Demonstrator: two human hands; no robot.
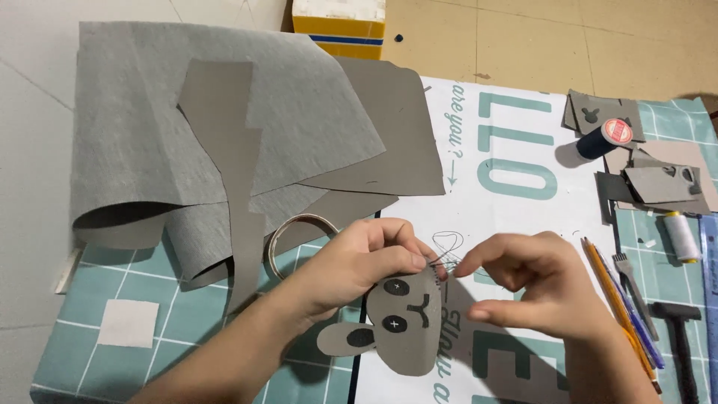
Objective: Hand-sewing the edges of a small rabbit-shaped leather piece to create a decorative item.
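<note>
I am pinching a grey rabbit face [407, 323] of leather-like sheet in my left hand [366, 262], thumb on top and fingers curled shut beneath its upper edge. The face is hanging down and toward me from that grip, long axis running from the stitched edge at my thumb to its rounded far end, one ear jutting left. My right hand [535, 288] is sitting just beside it on the right, thumb and forefinger closed together on what looks like a needle, too fine to make out, right at the face's top corner. My other right fingers are curling loosely, apart from the pinch. A dark thread [447, 243] is looping up from that corner, between my two hands. Both hands are nearly touching at the seam.

Beyond my left wrist a roll of clear tape [299, 224] is lying on the teal cutting mat [149, 273], partly under a big grey sheet [224, 127]. To my right, pencils [617, 299] and a small hammer [677, 337] are lying alongside each other. Farther off, a dark blue spool [602, 140] and a white spool [680, 236] are resting near grey offcuts [658, 183].
</note>
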